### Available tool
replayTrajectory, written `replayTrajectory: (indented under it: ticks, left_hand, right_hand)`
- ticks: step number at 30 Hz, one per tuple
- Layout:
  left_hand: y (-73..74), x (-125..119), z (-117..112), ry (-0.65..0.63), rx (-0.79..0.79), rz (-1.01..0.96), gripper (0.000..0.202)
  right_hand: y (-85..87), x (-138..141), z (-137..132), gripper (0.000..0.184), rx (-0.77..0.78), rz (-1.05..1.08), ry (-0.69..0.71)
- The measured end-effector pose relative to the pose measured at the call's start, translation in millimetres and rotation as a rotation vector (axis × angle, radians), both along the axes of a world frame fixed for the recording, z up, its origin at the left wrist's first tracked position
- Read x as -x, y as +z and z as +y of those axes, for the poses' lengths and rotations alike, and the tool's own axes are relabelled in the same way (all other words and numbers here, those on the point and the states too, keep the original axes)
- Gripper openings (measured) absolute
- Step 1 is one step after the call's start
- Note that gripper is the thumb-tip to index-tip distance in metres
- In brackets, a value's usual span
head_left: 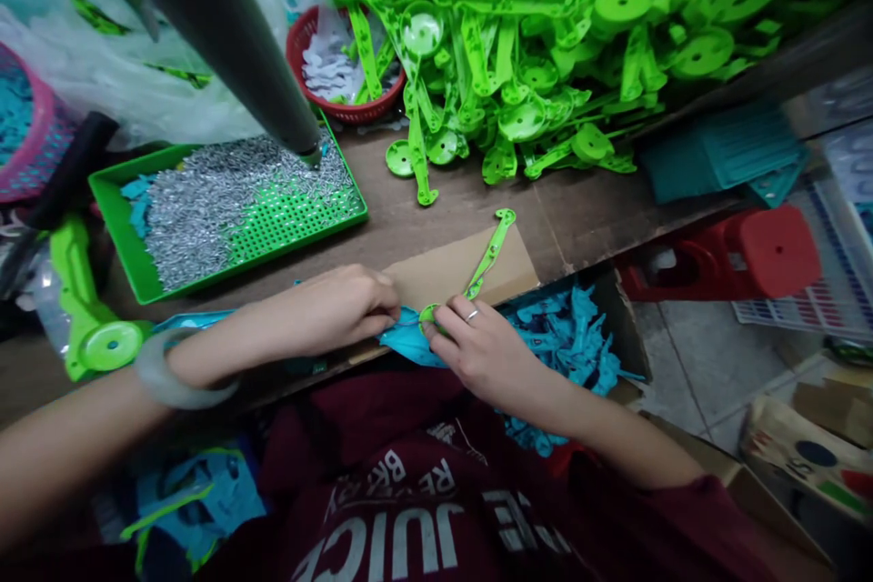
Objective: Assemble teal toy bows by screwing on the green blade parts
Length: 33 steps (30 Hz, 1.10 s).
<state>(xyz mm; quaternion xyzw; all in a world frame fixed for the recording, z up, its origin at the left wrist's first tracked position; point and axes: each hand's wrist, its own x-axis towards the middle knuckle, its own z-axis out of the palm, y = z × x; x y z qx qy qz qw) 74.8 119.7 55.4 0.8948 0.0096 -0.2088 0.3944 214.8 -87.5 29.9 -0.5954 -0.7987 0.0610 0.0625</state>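
My left hand (355,305), its fingers pinched together, grips a blue plastic part (413,346) at the table's front edge. My right hand (467,336), with a ring on one finger, holds the round end of a long green plastic arm (495,245). The arm's narrow end points away from me over a piece of brown cardboard (436,268). The green round end and the blue part meet between my two hands; my fingers cover part of both, so I cannot tell whether they are joined.
A green tray (140,268) of small metal screws stands left, under a dark tool shaft (252,45). Green plastic parts (525,45) are heaped at the back, beside a red basket (351,114). A box of blue parts (573,336) and a red stool (777,250) are at right.
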Motion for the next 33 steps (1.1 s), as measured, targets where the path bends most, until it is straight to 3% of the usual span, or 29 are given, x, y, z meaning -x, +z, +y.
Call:
replayTrajectory:
  ticks: [7,12,16,22,29,33]
  left_hand:
    - [23.3,-45,-6,-0.255,-0.333,0.225,0.018]
    - [32.2,-58,-10,-0.311,-0.452,0.294,0.022]
    - [25.3,-48,-9,-0.29,-0.412,0.279,0.026]
    - [16.5,-31,-10,-0.153,-0.399,0.194,0.022]
    - [-0.5,-22,3,0.037,-0.115,0.167,0.009]
    - [-3.2,-17,8,0.07,0.047,0.206,0.013]
  right_hand:
    - [-4.5,4,0,0.018,-0.089,0.011,-0.021]
    - [-6.0,2,3,0.023,-0.294,0.018,0.082]
    - [-4.5,3,5,0.026,-0.263,0.003,0.143]
    - [-4.7,7,4,0.028,-0.151,-0.007,0.134]
    - [-5.4,6,5,0.033,-0.127,0.003,0.125]
    - [-4.6,6,6,0.034,-0.132,-0.013,0.123]
